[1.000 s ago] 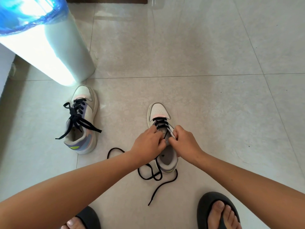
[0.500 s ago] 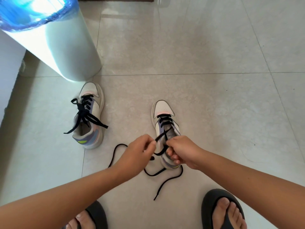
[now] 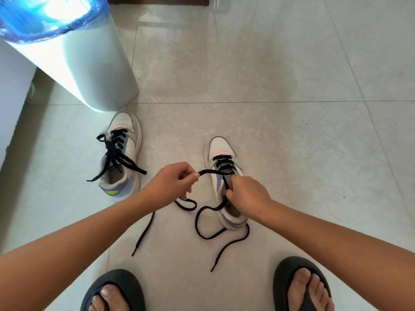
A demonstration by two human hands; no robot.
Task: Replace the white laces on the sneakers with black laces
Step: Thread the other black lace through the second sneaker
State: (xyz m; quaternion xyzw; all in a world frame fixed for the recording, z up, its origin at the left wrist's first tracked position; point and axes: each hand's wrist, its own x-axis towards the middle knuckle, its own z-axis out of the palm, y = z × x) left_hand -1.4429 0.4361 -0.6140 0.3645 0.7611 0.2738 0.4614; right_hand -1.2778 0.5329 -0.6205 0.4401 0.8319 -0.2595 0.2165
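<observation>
tiled floor (image 3: 280, 70), no readable labels. your left hand (image 3: 170, 184) pinches the black lace (image 3: 207, 171); your right hand (image 3: 248, 194) grips the sneaker (image 3: 221, 149) collar, fingers curled.

I am standing indoors in what looks like a home, on a floor (image 3: 280, 70) of large pale, glossy tiles with thin grout lines that catch the daylight. My bare feet are in dark house slippers (image 3: 301, 286), the kind worn inside. Two sneakers (image 3: 121, 158) sit loose on the tiles in front of me, as shoes do in a hallway or living space. To my left stands a tall white cylinder with a blue plastic top (image 3: 67, 41), perhaps a bin or a water dispenser; I cannot tell which. A dark strip of wood (image 3: 161, 0), maybe a door's foot, runs along the far edge.
</observation>
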